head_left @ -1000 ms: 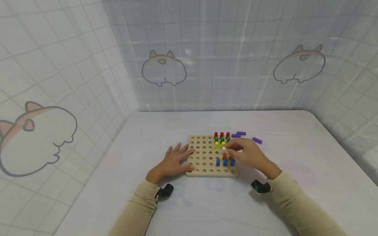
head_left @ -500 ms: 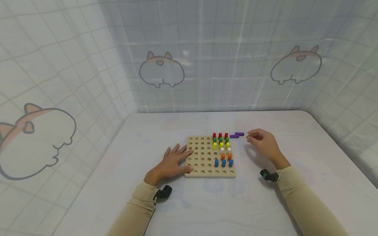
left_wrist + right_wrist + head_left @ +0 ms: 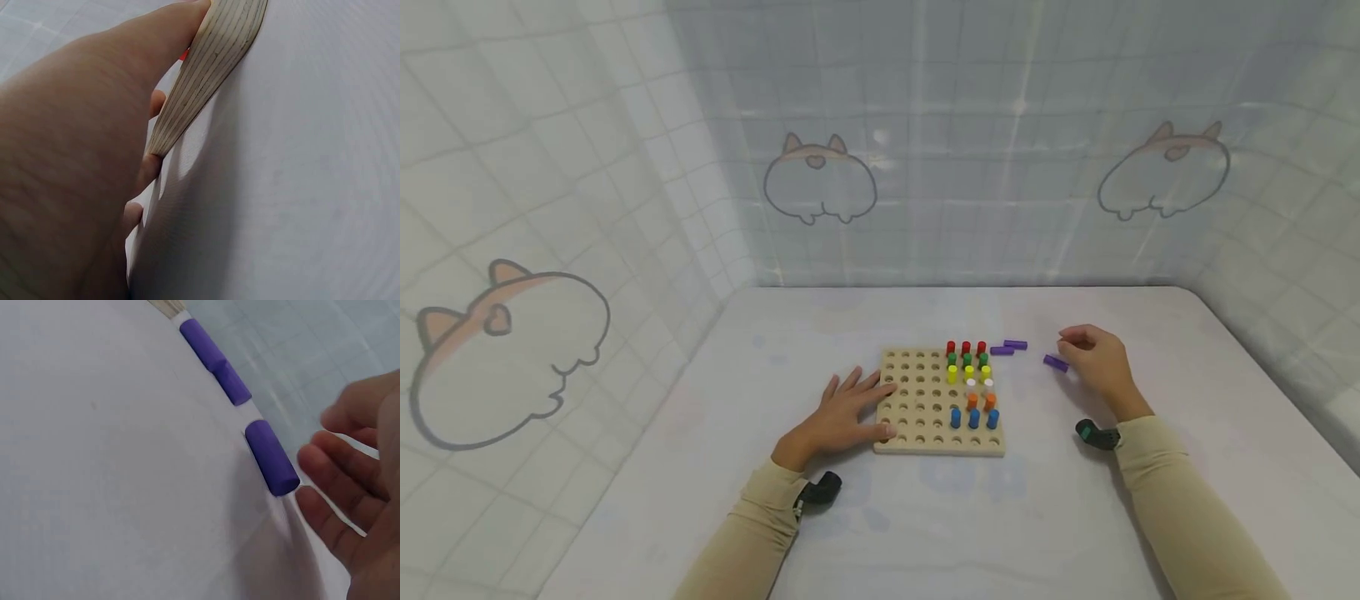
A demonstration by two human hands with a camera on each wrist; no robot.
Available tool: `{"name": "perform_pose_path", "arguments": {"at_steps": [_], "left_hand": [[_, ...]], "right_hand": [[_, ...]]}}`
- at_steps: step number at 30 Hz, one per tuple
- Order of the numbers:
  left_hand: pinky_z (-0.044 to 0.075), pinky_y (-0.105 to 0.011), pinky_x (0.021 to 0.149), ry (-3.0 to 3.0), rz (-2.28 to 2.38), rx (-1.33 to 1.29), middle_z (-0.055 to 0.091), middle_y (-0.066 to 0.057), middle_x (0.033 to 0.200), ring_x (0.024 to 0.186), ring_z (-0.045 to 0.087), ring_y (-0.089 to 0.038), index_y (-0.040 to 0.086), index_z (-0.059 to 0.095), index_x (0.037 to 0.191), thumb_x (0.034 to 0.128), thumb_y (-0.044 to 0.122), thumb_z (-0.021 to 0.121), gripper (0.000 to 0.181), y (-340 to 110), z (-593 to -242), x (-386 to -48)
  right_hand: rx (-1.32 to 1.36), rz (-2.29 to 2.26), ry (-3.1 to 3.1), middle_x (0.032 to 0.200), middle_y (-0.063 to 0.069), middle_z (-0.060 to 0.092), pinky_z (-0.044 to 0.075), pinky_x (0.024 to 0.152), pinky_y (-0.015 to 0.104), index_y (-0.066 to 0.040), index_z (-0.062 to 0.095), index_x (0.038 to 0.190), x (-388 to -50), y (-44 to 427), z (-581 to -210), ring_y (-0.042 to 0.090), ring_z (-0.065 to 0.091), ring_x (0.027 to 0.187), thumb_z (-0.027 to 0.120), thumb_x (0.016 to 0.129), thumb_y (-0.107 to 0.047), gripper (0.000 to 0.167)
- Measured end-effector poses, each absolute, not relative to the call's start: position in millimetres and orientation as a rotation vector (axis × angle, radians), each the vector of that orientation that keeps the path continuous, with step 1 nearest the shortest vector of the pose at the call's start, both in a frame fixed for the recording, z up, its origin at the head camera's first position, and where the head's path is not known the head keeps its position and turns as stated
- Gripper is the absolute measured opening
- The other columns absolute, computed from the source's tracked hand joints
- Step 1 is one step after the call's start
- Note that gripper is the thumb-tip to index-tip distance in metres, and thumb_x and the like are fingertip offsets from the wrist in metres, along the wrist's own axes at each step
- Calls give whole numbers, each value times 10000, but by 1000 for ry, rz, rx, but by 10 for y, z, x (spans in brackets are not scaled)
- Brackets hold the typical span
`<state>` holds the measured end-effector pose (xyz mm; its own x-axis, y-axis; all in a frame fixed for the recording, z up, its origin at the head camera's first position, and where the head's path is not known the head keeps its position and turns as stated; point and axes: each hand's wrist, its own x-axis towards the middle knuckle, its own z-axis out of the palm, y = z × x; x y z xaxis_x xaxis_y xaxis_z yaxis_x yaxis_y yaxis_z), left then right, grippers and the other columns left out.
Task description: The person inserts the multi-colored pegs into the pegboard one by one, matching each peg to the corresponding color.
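A wooden pegboard (image 3: 919, 422) lies on the table, with upright coloured pegs in its right-hand columns. From the far side come red pegs (image 3: 966, 347), green, yellow pegs (image 3: 969, 372), white pegs (image 3: 971, 384), orange pegs (image 3: 972, 402) and blue pegs (image 3: 973, 419). My left hand (image 3: 838, 419) rests on the board's left edge, fingers spread; the left wrist view shows its thumb against the board's layered side (image 3: 209, 69). Right of the board, my right hand (image 3: 1101, 367) hovers beside a purple peg (image 3: 272, 457) lying on the table. Its fingers are loosely bent, apart from the peg and holding nothing.
Two more purple pegs (image 3: 1015, 344) lie close together just beyond the board's far right corner. A white cloth covers the table (image 3: 925, 533). Tiled-pattern curtains (image 3: 970, 167) with cartoon prints stand at the back and both sides.
My right hand has left the pegs on the board and moved right to the single purple peg. A third yellow and a second white peg now show. My left hand stays put.
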<state>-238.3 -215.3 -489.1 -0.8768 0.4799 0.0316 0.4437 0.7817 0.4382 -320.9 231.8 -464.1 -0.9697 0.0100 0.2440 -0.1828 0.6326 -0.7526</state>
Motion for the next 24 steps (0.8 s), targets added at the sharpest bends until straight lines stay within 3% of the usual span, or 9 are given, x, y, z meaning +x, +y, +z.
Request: {"name": "perform_pose_path", "arguments": {"at_steps": [11, 17, 24], "left_hand": [[-49, -620, 1164, 2902, 669, 764, 229, -46, 1646, 1528, 28, -335, 309, 363, 1574, 898, 700, 572, 809, -2128, -4874, -2403], [-48, -622, 1162, 2896, 679, 773, 223, -44, 1648, 1529, 24, -333, 304, 362, 1575, 901, 706, 562, 810, -2138, -4885, -2407], [-65, -599, 1168, 2891, 680, 763, 207, -17, 1651, 1531, 9, -314, 330, 350, 1575, 889, 733, 550, 821, -2154, -4930, -2412]], "right_hand": [[282, 1139, -2754, 1144, 148, 694, 471, 881, 437, -57, 697, 1159, -3239, 2370, -4671, 313, 613, 1061, 664, 988, -227, 243], [352, 1031, -2797, 1098, 158, 705, 473, 920, 506, -49, 715, 1127, -3250, 2331, -4703, 333, 620, 1034, 666, 953, -117, 193], [378, 972, -2746, 1024, 147, 707, 495, 844, 470, -28, 716, 1100, -3218, 2307, -4773, 313, 628, 934, 643, 943, -76, 180]]}}
